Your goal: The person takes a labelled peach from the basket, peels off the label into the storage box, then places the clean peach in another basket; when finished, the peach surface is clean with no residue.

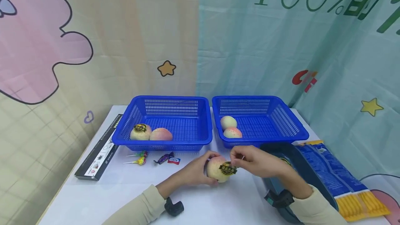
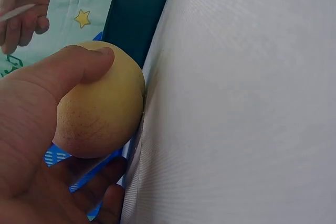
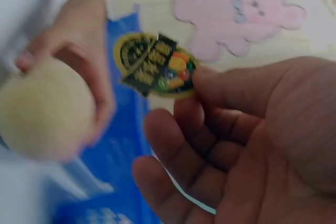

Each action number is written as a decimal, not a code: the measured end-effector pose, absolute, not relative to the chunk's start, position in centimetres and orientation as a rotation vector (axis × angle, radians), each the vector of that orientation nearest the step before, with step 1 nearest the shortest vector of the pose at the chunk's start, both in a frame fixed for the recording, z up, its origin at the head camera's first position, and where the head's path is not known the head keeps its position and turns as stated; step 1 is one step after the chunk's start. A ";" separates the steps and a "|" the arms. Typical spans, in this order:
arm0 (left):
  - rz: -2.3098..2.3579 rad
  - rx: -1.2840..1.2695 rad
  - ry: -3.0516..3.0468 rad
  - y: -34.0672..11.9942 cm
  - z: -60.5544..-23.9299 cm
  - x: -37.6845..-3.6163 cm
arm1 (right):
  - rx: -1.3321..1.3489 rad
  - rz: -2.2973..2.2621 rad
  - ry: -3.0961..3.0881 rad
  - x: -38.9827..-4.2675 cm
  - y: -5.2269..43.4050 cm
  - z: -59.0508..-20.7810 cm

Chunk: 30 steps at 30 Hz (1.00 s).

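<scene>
The left hand (image 1: 195, 171) grips a peach (image 1: 218, 169) resting on the white table (image 1: 125, 197), thumb and fingers curled round it. The right hand (image 1: 254, 162) pinches a round black-and-yellow sticker (image 3: 155, 66) between thumb and fingertip; in the head view the sticker lies against the front of the peach. Its print — yellow characters beside small fruit pictures — is too blurred to read.

Behind the hands stand two blue mesh baskets, nearly touching. The left basket (image 1: 162, 101) holds two peaches, one bearing the same kind of sticker (image 1: 140, 127); the right basket (image 1: 259, 100) holds two peaches with no label showing. That makes five peaches in all.

Just before the left basket lie two lollipops (image 1: 139, 158) and two wrapped sweets (image 1: 170, 158). A long black box (image 1: 100, 150) runs along the table's left edge. At the right edge lie a dark blue tray (image 1: 300, 169) and a blue-and-yellow packet (image 1: 337, 180) — its writing illegible. The backdrop reads "100%". Bare tabletop lies in front of the left hand.
</scene>
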State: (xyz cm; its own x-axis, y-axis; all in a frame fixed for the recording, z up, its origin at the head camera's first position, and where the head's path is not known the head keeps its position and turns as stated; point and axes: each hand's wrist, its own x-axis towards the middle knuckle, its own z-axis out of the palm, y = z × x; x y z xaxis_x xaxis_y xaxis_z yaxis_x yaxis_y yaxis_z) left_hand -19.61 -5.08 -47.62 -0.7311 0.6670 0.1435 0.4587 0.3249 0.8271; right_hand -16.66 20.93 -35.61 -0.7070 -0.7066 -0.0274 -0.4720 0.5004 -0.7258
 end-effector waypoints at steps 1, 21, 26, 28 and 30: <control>1.364 1.018 2.374 -5.2 -47.7 -19.6 | -0.973 -1.060 2.415 -16.6 22.0 -35.0; 1.407 1.025 2.377 -6.3 -47.7 -20.3 | -0.560 -0.912 2.449 -18.1 34.8 -40.9; 1.395 1.023 2.354 -5.8 -48.0 -20.2 | -0.387 -0.732 2.611 -17.2 33.6 -41.8; 1.389 1.022 2.357 -5.7 -48.1 -20.2 | -0.324 -0.672 2.647 -17.0 33.2 -42.2; 1.391 1.028 2.355 -5.7 -48.1 -20.2 | -0.270 -0.631 2.671 -16.9 32.9 -42.4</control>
State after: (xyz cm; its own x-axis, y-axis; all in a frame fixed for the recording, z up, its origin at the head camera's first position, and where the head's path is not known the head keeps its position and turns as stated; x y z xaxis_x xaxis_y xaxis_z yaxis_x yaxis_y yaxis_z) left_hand -20.21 -5.66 -48.06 -0.7313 0.6642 0.1553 0.4567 0.3078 0.8347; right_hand -16.86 32.88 -42.42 -0.9090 -0.2683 -0.3190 -0.0971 0.8805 -0.4639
